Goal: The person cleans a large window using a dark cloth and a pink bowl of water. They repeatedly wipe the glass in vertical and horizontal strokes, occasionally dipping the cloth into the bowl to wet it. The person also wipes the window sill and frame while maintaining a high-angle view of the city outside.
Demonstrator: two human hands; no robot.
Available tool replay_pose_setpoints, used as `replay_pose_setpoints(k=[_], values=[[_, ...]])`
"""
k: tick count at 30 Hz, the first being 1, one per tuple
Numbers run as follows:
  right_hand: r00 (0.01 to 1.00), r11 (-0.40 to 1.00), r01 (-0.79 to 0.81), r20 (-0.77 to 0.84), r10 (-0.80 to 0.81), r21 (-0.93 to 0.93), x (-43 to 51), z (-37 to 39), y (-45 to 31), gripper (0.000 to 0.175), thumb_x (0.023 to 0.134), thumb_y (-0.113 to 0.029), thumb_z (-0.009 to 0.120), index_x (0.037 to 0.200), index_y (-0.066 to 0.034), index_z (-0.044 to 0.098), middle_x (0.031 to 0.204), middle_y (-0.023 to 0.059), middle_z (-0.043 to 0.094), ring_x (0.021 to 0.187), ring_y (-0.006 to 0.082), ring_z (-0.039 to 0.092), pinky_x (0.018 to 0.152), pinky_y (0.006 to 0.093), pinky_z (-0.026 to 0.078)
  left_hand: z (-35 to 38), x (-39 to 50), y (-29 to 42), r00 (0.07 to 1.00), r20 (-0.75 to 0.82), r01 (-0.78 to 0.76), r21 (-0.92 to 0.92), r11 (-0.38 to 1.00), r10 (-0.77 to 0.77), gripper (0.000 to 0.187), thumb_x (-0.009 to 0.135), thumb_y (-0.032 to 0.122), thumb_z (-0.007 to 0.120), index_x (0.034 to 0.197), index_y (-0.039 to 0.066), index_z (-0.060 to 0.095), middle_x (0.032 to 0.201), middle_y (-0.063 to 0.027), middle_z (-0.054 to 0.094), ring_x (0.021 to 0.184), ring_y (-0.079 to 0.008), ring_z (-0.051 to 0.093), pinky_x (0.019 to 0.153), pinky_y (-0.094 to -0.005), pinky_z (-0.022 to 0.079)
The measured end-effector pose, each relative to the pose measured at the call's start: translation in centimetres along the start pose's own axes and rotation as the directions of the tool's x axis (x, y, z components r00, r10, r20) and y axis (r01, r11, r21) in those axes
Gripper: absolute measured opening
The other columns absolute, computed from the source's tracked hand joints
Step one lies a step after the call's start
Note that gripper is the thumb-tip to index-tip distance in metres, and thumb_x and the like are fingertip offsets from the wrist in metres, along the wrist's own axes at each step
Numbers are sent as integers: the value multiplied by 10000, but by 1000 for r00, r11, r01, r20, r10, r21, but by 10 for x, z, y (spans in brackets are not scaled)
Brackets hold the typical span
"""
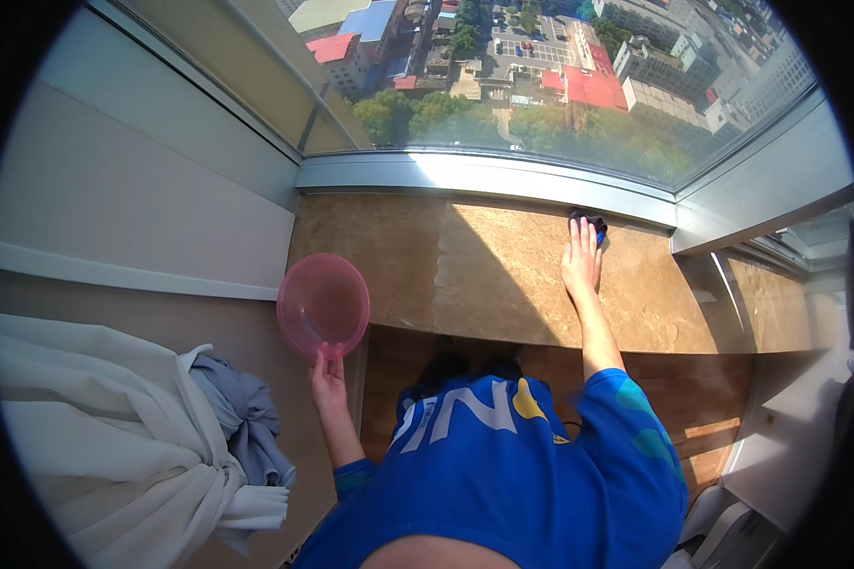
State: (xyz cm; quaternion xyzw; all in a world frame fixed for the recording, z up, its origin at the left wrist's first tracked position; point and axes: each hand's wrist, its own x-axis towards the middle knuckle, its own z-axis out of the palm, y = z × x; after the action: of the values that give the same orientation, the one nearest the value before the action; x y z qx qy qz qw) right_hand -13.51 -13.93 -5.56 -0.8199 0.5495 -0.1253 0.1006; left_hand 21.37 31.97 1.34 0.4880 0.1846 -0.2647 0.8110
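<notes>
A brown marble windowsill [498, 270] runs beneath the large window. My right hand [582, 263] lies stretched out over a dark cloth [599, 226] with a blue patch, near the window frame; its fingers press flat on top, and part of the cloth is hidden under them. With my left hand [329, 380] I grip the near rim of a translucent pink plastic basin [324, 302] at the sill's left end. The basin is tilted so that its inside shows. Whether it rests on the sill I cannot tell.
A white window frame [484, 174] borders the sill's far side, with glass [455, 121] above it. White curtains [107, 412] and a knotted grey curtain [245, 419] hang at the left. A wooden floor [395, 370] shows below the sill. White furniture parts [719, 530] stand at the lower right.
</notes>
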Motion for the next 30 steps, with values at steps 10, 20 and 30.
replay_pose_setpoints(k=[10, 20, 30], values=[[726, 496, -179, -226, 649, 850, 4, -35, 141, 492, 987, -57, 432, 1466, 38, 494, 1466, 154, 570, 1290, 254, 572, 1066, 348, 435, 14, -10, -8, 1000, -10, -23, 38, 999, 23, 242, 1004, 105, 649, 1214, 9, 579, 1266, -146, 658, 1124, -367, 682, 909, -399, 651], [909, 973, -204, -348, 229, 107, 114, 17, 39, 601, 893, -99, 561, 1462, 49, 436, 1607, 298, 306, 1534, 432, 206, 1217, 600, 201, -20, -41, 4, 997, -64, -57, -77, 995, 52, 402, 999, 98, 653, 1368, 45, 502, 1324, -134, 622, 1152, -346, 667, 931, -400, 636], [943, 925, 293, 89, -322, 242, 96, 62, -230, 771, 823, -68, 534, 1561, -8, 319, 1697, 152, 179, 1584, 308, 124, 1235, 587, 192, -69, -52, -5, 988, -148, -58, -64, 996, 48, 378, 1003, 96, 642, 1358, 73, 516, 1314, -108, 628, 1171, -331, 656, 947, -408, 622]])
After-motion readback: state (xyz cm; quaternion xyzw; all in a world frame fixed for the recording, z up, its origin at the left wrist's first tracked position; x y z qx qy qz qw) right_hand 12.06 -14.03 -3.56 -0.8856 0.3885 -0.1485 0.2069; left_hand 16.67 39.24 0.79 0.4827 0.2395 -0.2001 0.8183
